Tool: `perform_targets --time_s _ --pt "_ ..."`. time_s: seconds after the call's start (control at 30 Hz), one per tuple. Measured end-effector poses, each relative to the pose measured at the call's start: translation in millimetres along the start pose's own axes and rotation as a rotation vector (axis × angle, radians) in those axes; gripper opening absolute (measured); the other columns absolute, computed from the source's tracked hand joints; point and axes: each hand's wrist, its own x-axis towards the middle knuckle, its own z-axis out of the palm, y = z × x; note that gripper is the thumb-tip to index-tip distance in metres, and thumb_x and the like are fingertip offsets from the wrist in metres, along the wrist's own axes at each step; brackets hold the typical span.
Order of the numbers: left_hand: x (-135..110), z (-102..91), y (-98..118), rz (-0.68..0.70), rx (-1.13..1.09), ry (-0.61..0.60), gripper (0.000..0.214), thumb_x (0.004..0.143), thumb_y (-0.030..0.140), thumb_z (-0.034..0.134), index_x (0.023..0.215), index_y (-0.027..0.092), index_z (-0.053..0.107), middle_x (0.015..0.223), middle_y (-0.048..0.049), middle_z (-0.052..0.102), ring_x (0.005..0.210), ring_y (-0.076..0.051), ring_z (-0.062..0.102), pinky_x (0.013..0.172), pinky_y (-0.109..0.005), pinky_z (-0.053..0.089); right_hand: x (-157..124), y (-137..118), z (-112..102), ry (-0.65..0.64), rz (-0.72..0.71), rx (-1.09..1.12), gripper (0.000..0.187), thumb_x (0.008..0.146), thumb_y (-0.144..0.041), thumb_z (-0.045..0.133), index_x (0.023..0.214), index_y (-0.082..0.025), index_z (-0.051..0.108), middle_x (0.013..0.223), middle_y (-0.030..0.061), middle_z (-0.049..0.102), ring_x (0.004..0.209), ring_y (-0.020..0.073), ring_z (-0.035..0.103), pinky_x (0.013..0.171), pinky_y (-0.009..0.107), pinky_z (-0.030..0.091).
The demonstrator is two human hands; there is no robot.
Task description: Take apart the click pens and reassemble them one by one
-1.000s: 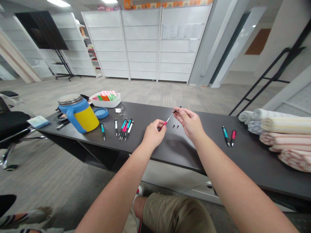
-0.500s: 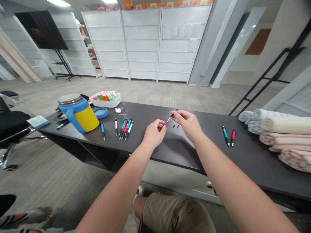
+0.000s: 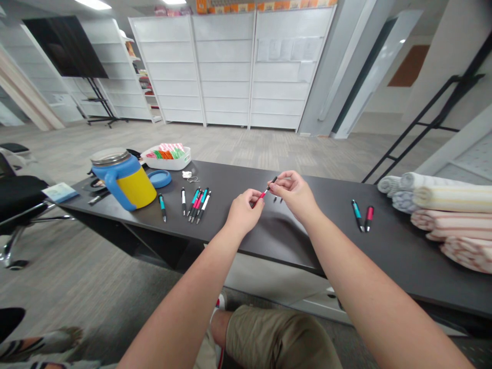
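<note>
My left hand point(image 3: 243, 211) is closed in a pinch round the lower end of a red pen barrel point(image 3: 262, 195). My right hand point(image 3: 292, 193) pinches the thin refill with its black tip point(image 3: 272, 182), which runs into the top of that barrel. Both hands hover just above the dark table point(image 3: 238, 225), close together. Two tiny dark pen parts point(image 3: 277, 199) lie on the table under my right hand. A row of several whole pens point(image 3: 197, 200) lies to the left, and a teal pen and a red pen point(image 3: 362, 214) lie to the right.
A yellow and blue jug point(image 3: 125, 179) with a loose blue lid point(image 3: 159, 178) stands at the table's left end. A white tray point(image 3: 166, 157) of coloured items sits behind it. Rolled and folded towels point(image 3: 442, 205) lie at the right. An office chair point(image 3: 15, 200) stands at far left.
My right hand has moved left and down toward my left hand, pushing the refill deeper into the red barrel. My left hand has held still.
</note>
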Motion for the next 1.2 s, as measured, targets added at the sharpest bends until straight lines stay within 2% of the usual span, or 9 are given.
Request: perform_targets --time_s 0.13,0.43,0.63,0.8,1.03,1.2 --pt "0.4 -1.0 0.5 0.015 -0.011 0.014 0.015 0.093 0.023 0.061 0.105 0.025 0.068 0.098 -0.0040 0.078 0.095 -0.020 0.074 0.090 -0.033 0.055 -0.2 1.2 0.2 -0.044 0.026 0.018 0.055 0.068 -0.042 0.093 0.106 -0.028 0.056 0.081 -0.0018 0.075 0.083 0.0197 0.075 0.084 0.036 0.060" --pt "0.7 -0.6 -0.1 0.013 -0.032 0.000 0.016 0.092 0.019 0.061 0.106 0.025 0.068 0.101 -0.0043 0.079 0.098 -0.020 0.074 0.095 -0.035 0.055 -0.2 4.1 -2.0 -0.109 0.043 -0.052 0.045 0.070 -0.043 0.092 0.104 -0.024 0.070 0.096 0.0050 0.079 0.085 0.0186 0.074 0.080 0.033 0.059" --pt "0.8 -0.9 0.9 0.025 -0.038 -0.013 0.015 0.093 0.020 0.061 0.106 0.025 0.066 0.103 -0.0050 0.078 0.099 -0.020 0.074 0.094 -0.035 0.056 -0.6 2.0 -1.0 -0.124 0.071 -0.088 0.039 0.069 -0.044 0.091 0.097 -0.022 0.074 0.086 0.0035 0.077 0.073 0.0156 0.069 0.071 0.030 0.057" --pt "0.4 -0.4 2.1 0.027 -0.049 -0.009 0.011 0.092 0.024 0.066 0.103 0.025 0.066 0.102 -0.0034 0.077 0.097 -0.020 0.074 0.091 -0.033 0.056 -2.0 -1.6 0.3 -0.120 0.086 -0.161 0.040 0.070 -0.050 0.089 0.096 -0.021 0.080 0.085 0.0032 0.076 0.072 0.0151 0.067 0.071 0.031 0.057" --pt "1.1 1.5 -3.2 0.029 -0.064 0.023 0.011 0.089 0.026 0.071 0.098 0.023 0.064 0.095 -0.0015 0.075 0.088 -0.016 0.071 0.085 -0.030 0.054 -2.6 -1.5 1.6 -0.153 0.072 -0.196 0.036 0.068 -0.053 0.090 0.080 -0.022 0.078 0.084 0.0036 0.075 0.071 0.0154 0.065 0.066 0.029 0.056" --pt "0.4 -0.2 1.7 0.006 -0.086 0.018 0.011 0.089 0.029 0.071 0.096 0.022 0.064 0.089 0.0001 0.074 0.084 -0.015 0.071 0.080 -0.028 0.052 -2.4 -0.6 1.2 -0.161 0.072 -0.194 0.035 0.067 -0.051 0.091 0.076 -0.021 0.074 0.079 0.0028 0.073 0.068 0.0146 0.063 0.061 0.026 0.054"
